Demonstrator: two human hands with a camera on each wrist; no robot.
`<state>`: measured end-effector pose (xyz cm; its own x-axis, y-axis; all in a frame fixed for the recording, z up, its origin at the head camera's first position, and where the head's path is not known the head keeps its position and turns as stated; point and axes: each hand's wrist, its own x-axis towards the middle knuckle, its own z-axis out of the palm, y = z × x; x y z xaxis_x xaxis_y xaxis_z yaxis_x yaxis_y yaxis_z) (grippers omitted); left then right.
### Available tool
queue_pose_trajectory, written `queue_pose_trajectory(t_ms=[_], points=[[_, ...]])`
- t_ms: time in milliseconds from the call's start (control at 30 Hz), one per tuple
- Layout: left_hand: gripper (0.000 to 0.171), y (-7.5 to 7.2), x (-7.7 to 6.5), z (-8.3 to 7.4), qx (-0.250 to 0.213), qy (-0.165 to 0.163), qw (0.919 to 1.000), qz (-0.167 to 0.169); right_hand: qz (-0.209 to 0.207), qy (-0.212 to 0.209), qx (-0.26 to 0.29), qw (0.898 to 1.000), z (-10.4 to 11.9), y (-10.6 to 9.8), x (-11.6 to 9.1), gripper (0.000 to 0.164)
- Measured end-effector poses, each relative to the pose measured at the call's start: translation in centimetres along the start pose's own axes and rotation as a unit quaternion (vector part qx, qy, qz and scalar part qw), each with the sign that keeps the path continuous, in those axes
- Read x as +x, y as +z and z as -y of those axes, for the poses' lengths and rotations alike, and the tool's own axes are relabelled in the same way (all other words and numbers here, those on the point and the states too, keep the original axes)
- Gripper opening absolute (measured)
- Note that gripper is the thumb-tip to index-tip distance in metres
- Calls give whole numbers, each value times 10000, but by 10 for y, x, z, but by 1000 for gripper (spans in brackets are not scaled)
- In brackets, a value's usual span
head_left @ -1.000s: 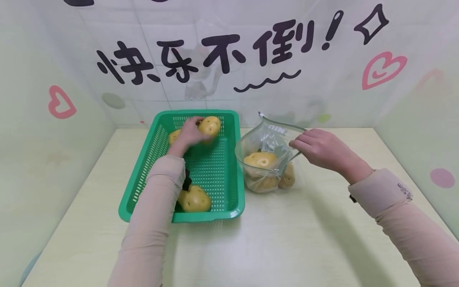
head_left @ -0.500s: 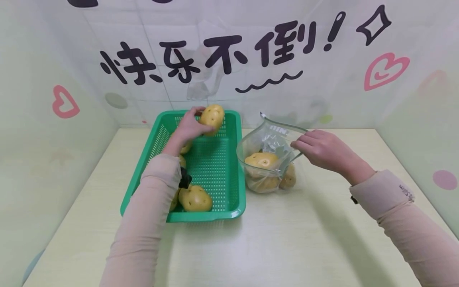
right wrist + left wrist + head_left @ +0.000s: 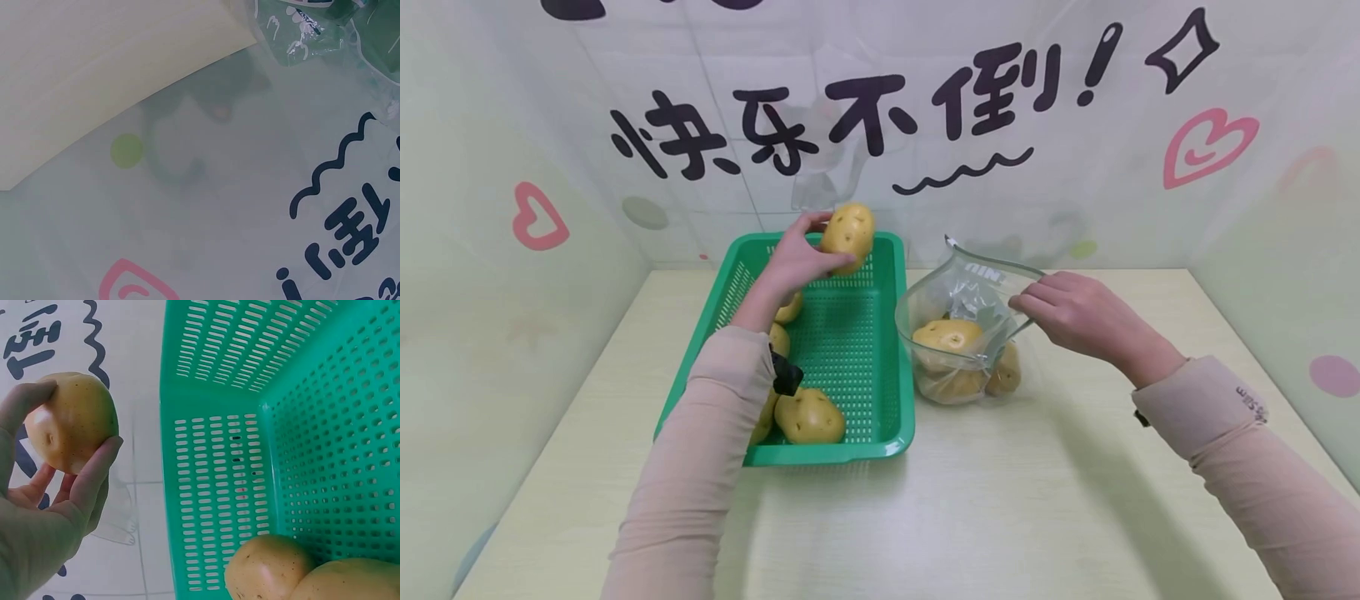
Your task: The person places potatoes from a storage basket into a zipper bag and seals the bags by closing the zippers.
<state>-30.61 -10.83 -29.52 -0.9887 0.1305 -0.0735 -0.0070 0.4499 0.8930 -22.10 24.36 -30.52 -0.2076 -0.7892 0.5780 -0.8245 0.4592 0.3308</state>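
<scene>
A yellow potato (image 3: 850,235) is gripped in my left hand (image 3: 795,257), raised above the far end of the green basket (image 3: 907,400). In the left wrist view, thumb and fingers curl round the potato (image 3: 78,425), beside the basket wall (image 3: 219,487). Several more potatoes lie along the basket's left side and near end, one of them a knobbly potato (image 3: 810,417); my sleeve partly covers this row. My right hand (image 3: 1067,308) pinches the rim of a clear zip bag (image 3: 977,287), whose mouth gapes. Inside the bag are several potatoes (image 3: 951,335).
The pale table (image 3: 985,517) runs up to a printed backdrop (image 3: 775,200) with black lettering, and side panels stand left and right. The bag is just right of the basket. In the right wrist view only a corner of the bag (image 3: 300,31) shows.
My left hand has lifted the potato up from inside the basket to above its far rim. My right hand and the bag have stayed almost still.
</scene>
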Motion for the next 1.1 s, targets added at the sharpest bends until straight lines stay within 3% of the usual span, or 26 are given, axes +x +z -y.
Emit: queue_pose_trajectory(t_ms=[233, 467, 767, 1000, 1100], points=[[79, -1, -7, -11, -124, 158, 9998, 34, 29, 1, 23, 10000, 1, 0, 0, 25], [79, 0, -18, -27, -241, 541, 9982, 66, -1, -9, 35, 10000, 1, 0, 0, 22], [79, 18, -36, -48, -132, 1052, 9933, 469, 6, 28, 61, 10000, 1, -1, 0, 20], [76, 34, -46, -61, 76, 1649, 9822, 895, -12, 22, 39, 10000, 1, -1, 0, 20], [76, 39, -50, -64, 214, 1738, 9791, 1031, -21, 27, 37, 10000, 1, -1, 0, 20]])
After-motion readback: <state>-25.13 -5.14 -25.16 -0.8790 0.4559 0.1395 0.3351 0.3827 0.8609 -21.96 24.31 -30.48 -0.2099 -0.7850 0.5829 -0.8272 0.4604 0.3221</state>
